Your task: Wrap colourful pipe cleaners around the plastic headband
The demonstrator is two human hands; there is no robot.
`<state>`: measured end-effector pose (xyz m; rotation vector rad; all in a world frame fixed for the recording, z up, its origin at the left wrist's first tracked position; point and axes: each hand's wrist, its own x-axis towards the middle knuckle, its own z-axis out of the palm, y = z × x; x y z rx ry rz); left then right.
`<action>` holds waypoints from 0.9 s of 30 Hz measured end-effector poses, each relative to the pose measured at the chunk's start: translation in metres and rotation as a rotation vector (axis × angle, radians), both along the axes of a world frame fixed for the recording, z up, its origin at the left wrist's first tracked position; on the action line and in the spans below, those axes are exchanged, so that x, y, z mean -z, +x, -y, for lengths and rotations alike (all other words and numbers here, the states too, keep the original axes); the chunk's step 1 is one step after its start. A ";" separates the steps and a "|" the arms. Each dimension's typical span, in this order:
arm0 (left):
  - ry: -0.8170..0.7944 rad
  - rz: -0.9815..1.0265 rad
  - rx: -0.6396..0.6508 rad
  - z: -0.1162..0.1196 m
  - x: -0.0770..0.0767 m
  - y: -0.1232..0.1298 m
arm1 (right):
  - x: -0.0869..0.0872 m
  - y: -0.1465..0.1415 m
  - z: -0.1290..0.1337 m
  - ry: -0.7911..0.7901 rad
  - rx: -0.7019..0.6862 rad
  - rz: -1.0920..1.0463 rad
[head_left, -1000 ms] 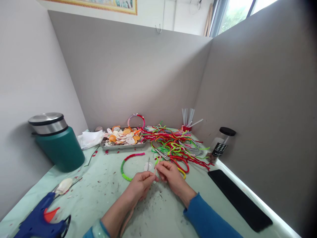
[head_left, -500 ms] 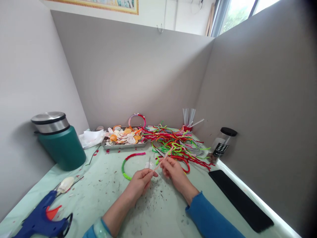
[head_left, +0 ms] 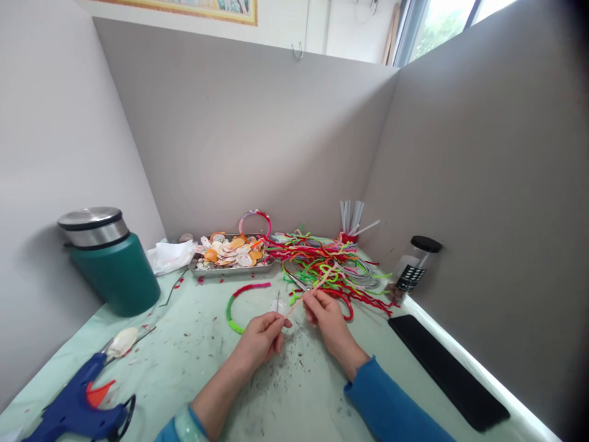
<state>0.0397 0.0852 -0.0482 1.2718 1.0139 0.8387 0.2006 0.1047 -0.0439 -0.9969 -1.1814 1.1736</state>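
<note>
A pale pink pipe cleaner [head_left: 296,308] stretches between my two hands above the table. My left hand [head_left: 262,337] pinches its lower end, while my right hand [head_left: 326,318] grips it further up, its free end pointing toward the pile. Behind my left hand lies a curved wrapped band [head_left: 234,301] in pink, red and green, partly hidden by that hand. Just beyond my right hand are scissors [head_left: 298,282] and a red ring [head_left: 346,303]. A tangled heap of coloured pipe cleaners [head_left: 322,255] spreads behind them.
A metal tray [head_left: 230,272] of shells stands at the back, a decorated hoop [head_left: 255,213] behind it. At left are a green bottle [head_left: 115,270] and a blue glue gun [head_left: 73,396]. A clear jar [head_left: 410,270] and a black strip [head_left: 446,371] lie right. Grey panels enclose the table.
My right hand has shifted slightly right along the pink pipe cleaner, away from my left hand. The pipe cleaner's far end now reaches further up and right. My left hand stays nearly still.
</note>
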 end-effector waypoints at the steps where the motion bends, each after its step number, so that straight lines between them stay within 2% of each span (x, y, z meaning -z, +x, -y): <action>1: 0.002 -0.004 -0.001 0.000 0.000 0.000 | 0.001 -0.003 0.002 -0.003 -0.034 0.038; 4: 0.013 -0.029 -0.009 0.000 -0.001 0.001 | 0.004 -0.012 0.006 0.041 -0.122 0.153; 9: 0.029 -0.046 -0.030 0.001 -0.004 0.001 | 0.005 -0.011 0.005 0.023 -0.067 0.133; 12: 0.019 -0.042 -0.033 0.001 -0.003 0.001 | 0.003 -0.009 0.005 0.002 -0.093 0.139; 16: 0.045 -0.088 -0.050 0.001 -0.001 0.001 | 0.003 -0.013 0.009 0.092 -0.179 0.238; 18: 0.076 -0.149 -0.056 0.001 -0.002 0.000 | 0.004 -0.015 0.010 0.133 -0.176 0.250; 21: 0.208 -0.298 -0.149 0.000 -0.005 -0.005 | 0.006 -0.015 0.009 0.144 -0.103 0.219; 25: 0.541 -0.629 -0.425 -0.002 -0.011 -0.018 | 0.009 -0.011 0.003 0.112 0.001 0.189; 27: 0.650 -0.783 -0.450 -0.003 -0.012 -0.022 | 0.011 -0.010 0.001 0.115 0.031 0.213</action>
